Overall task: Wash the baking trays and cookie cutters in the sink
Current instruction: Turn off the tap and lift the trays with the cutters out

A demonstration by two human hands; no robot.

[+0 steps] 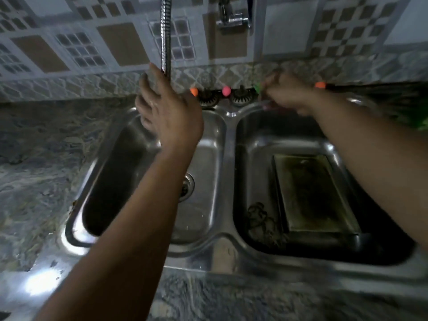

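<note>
Tiles (115, 42) are covering the wall behind a grey stone counter (34, 170). Two sink bowls are sitting side by side in the counter.

Filling most of the right bowl (254, 140), at 4 o'clock, a tray (317, 193) is lying flat on the bottom. It is looking dark and dirty. Just beside the tray, at 5 o'clock, some wire cutters (260, 218) are lying in a heap. It is too dark to count them.

No dishes are showing in the left bowl (208, 147), only its drain (186, 186).

At 11 o'clock, the left hand (166, 110) is reaching up with spread fingers, touching the hose (165, 35) that is hanging down.

At 1 o'clock, the right hand (287, 96) is looking blurry. It is near something green, but I cannot tell if it is pinching it.

No water is running. The hose is hanging over the left bowl, so water may be missing the tray. A hard jet might be splashing onto the counter too.
</note>
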